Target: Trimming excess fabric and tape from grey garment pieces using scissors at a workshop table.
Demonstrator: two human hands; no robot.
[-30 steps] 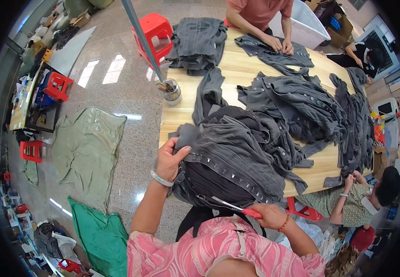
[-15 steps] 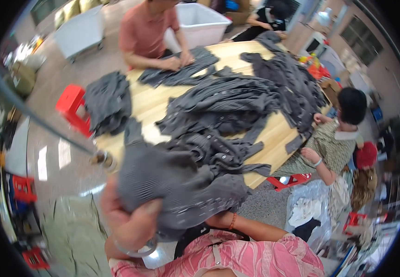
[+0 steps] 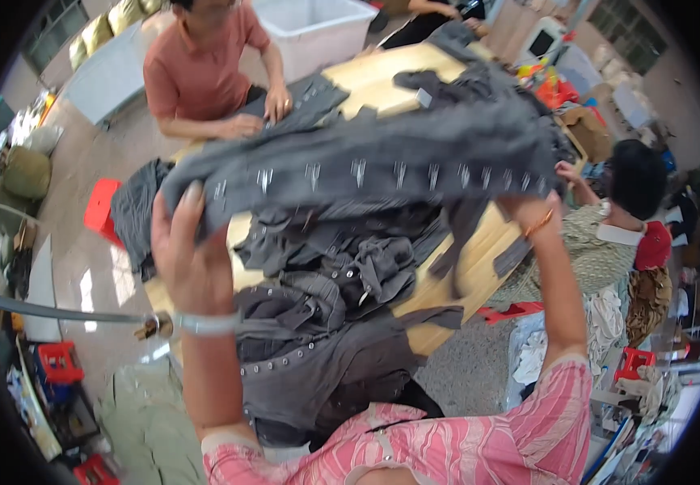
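While both arms are raised above the wooden worktable (image 3: 370,77), the left hand (image 3: 188,250) grips one end of a dark grey denim garment with a row of metal snaps (image 3: 366,166), stretched in the air. The right hand (image 3: 528,212) is hidden behind the far end of the cloth, apparently clutching it. Below lies a heap of grey denim pieces (image 3: 326,275).

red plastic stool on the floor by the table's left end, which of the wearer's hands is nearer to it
Left. The left hand, gripping one end of the raised grey garment, is up just right of the red stool. The right hand holds the garment's other end, far across the table.
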